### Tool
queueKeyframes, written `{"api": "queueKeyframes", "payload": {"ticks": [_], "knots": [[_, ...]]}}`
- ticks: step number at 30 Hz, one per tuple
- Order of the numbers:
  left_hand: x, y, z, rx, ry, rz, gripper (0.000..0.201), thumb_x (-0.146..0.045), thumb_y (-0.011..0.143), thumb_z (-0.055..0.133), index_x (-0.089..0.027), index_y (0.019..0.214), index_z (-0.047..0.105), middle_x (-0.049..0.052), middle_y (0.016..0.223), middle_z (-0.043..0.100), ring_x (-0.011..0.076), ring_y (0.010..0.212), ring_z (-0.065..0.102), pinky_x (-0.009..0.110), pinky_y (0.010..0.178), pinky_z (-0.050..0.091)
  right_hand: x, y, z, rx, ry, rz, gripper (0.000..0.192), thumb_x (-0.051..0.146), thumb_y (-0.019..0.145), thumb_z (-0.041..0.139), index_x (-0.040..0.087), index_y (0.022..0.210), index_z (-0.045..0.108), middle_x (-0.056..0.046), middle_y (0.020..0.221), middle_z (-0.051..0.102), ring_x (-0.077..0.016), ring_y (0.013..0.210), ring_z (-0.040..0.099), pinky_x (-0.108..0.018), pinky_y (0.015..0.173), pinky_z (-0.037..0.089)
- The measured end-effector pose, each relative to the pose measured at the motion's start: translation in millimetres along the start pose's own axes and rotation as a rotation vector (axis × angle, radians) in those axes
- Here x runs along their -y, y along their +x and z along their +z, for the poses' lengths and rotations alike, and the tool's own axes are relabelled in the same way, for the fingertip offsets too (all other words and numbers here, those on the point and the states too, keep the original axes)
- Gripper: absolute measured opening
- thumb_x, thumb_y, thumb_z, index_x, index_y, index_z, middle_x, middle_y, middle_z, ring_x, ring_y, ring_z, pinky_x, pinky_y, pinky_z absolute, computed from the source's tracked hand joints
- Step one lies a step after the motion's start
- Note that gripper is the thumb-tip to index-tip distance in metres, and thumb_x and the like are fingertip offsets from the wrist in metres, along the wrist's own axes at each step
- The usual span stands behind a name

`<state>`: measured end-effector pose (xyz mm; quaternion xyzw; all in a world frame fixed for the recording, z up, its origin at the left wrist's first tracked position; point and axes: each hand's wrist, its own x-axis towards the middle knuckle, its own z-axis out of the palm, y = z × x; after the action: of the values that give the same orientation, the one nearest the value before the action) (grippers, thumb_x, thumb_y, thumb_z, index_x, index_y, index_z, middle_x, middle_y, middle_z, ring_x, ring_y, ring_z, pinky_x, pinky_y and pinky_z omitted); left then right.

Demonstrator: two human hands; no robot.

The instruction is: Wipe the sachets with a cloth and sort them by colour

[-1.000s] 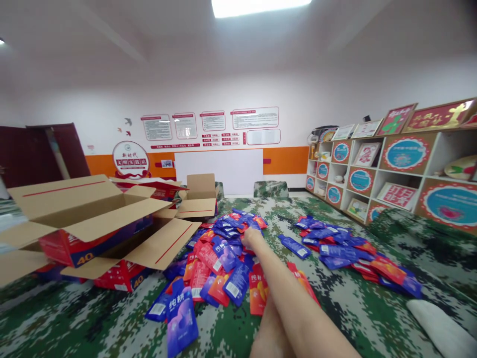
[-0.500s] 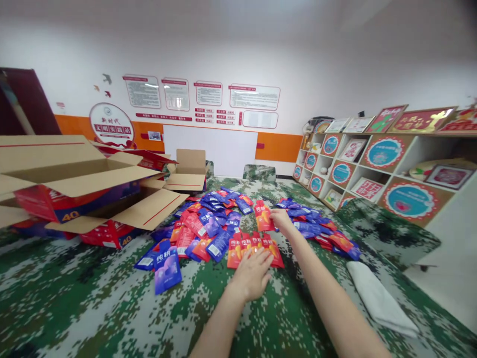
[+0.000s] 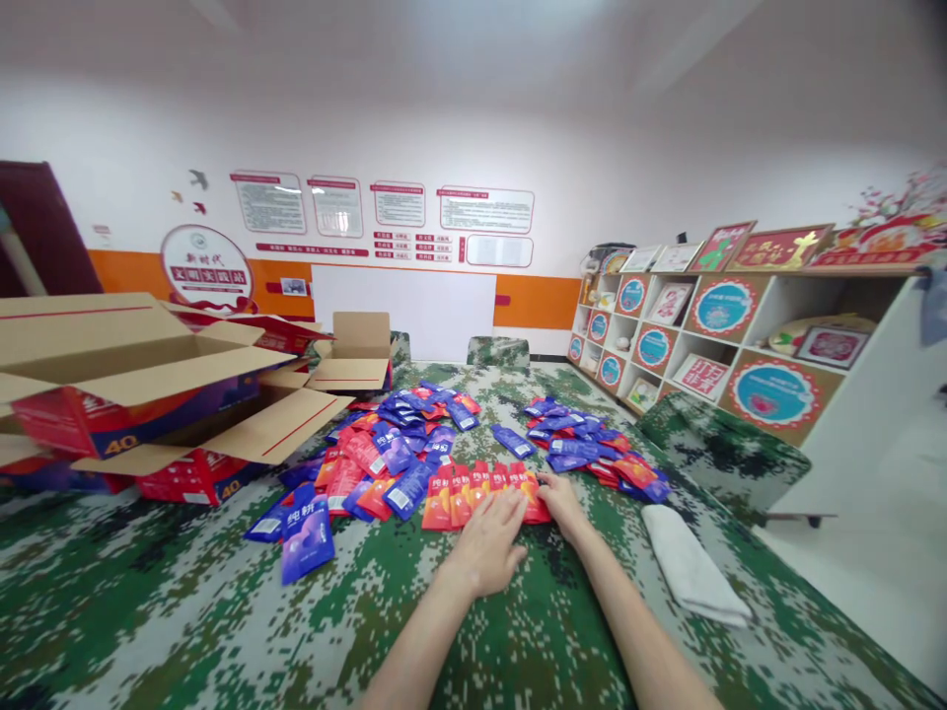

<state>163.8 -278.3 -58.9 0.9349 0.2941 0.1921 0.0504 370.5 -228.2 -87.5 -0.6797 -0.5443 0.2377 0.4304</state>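
Both hands lie flat and open on the camouflage-patterned surface (image 3: 184, 602), palms down, gripping nothing. The left hand (image 3: 484, 547) has its fingertips on the near edge of a short row of red-orange pouches (image 3: 480, 490), and the right hand (image 3: 560, 501) presses on the right end of that same row. The pouches overlap like fanned cards, just beyond the fingers, near the middle of the surface.

They look like thin, glossy foil sachets: light, limp rather than stiff, and slick enough to slide over one another. Pinching one by its flat sealed edge, or squaring several together between flat palms, would seem the surest hold; a single fingertip on the shiny face would probably skid.

To the left and farther off spreads a mixed heap of blue and red pouches (image 3: 392, 449), with one purple pouch (image 3: 305, 532) lying apart on the near left. To the far right sits a second pile of pouches (image 3: 584, 449), mostly blue. A folded white cloth (image 3: 692, 567) lies just right of the right forearm. Open cardboard boxes (image 3: 140, 375) crowd the left side, and a smaller open box (image 3: 355, 355) stands farther back. Shelving with framed pictures (image 3: 740, 325) lines the right wall.
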Motion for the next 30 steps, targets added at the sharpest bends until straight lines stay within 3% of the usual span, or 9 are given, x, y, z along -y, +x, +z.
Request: {"api": "queueKeyframes", "payload": {"ticks": [7, 10, 14, 18, 22, 30], "knots": [[2, 6, 8.6, 0.029, 0.008, 0.031, 0.06, -0.044, 0.088, 0.042, -0.023, 0.141, 0.021, 0.004, 0.148, 0.023, 0.0192, 0.135, 0.019, 0.041, 0.111, 0.013, 4, 1, -4, -0.015, -0.163, 0.004, 0.048, 0.013, 0.064, 0.044, 0.012, 0.107, 0.064, -0.007, 0.083, 0.072, -0.0209, 0.076, 0.065, -0.027, 0.069, 0.05], [3, 7, 9.5, 0.029, 0.011, 0.017, 0.06, -0.045, 0.088, 0.041, -0.024, 0.141, 0.021, 0.004, 0.147, 0.024, 0.0193, 0.134, 0.021, 0.041, 0.111, 0.015, 3, 0, -9, -0.029, -0.369, -0.11, 0.042, 0.014, 0.07, 0.044, 0.014, 0.106, 0.065, -0.009, 0.091, 0.07, -0.0231, 0.089, 0.063, -0.031, 0.082, 0.046], [3, 7, 9.2, 0.019, 0.006, 0.02, 0.064, -0.044, 0.087, 0.044, -0.024, 0.141, 0.018, 0.004, 0.148, 0.022, 0.0191, 0.134, 0.02, 0.04, 0.111, 0.014, 3, 3, -7, -0.097, -0.565, -0.295, 0.042, 0.017, 0.079, 0.04, 0.008, 0.116, 0.058, -0.018, 0.119, 0.057, -0.0263, 0.114, 0.051, -0.038, 0.1, 0.035], [5, 7, 8.3, 0.032, -0.004, 0.017, 0.063, -0.046, 0.087, 0.043, -0.024, 0.141, 0.02, 0.004, 0.148, 0.02, 0.0202, 0.135, 0.019, 0.04, 0.111, 0.015, 8, 14, 4, 0.124, -0.424, -0.525, 0.047, 0.024, 0.086, 0.035, 0.013, 0.13, 0.045, -0.012, 0.141, 0.037, -0.0219, 0.131, 0.03, -0.04, 0.109, 0.025], [7, 7, 6.8, 0.028, -0.009, 0.026, 0.058, -0.048, 0.087, 0.04, -0.024, 0.138, 0.026, 0.004, 0.147, 0.025, 0.0203, 0.134, 0.021, 0.04, 0.111, 0.014, 3, 27, 16, 0.315, -0.35, -0.574, 0.047, 0.032, 0.089, 0.031, 0.017, 0.132, 0.044, -0.008, 0.142, 0.036, -0.0213, 0.133, 0.028, -0.043, 0.111, 0.02], [8, 5, 5.7, 0.019, -0.027, 0.019, 0.057, -0.048, 0.089, 0.039, -0.021, 0.138, 0.027, 0.006, 0.144, 0.031, 0.0198, 0.133, 0.022, 0.038, 0.11, 0.016, -16, 28, 29, 0.282, -0.409, -0.481, 0.053, 0.042, 0.09, 0.029, 0.015, 0.135, 0.04, -0.008, 0.145, 0.031, -0.0222, 0.134, 0.023, -0.043, 0.112, 0.018]]}}
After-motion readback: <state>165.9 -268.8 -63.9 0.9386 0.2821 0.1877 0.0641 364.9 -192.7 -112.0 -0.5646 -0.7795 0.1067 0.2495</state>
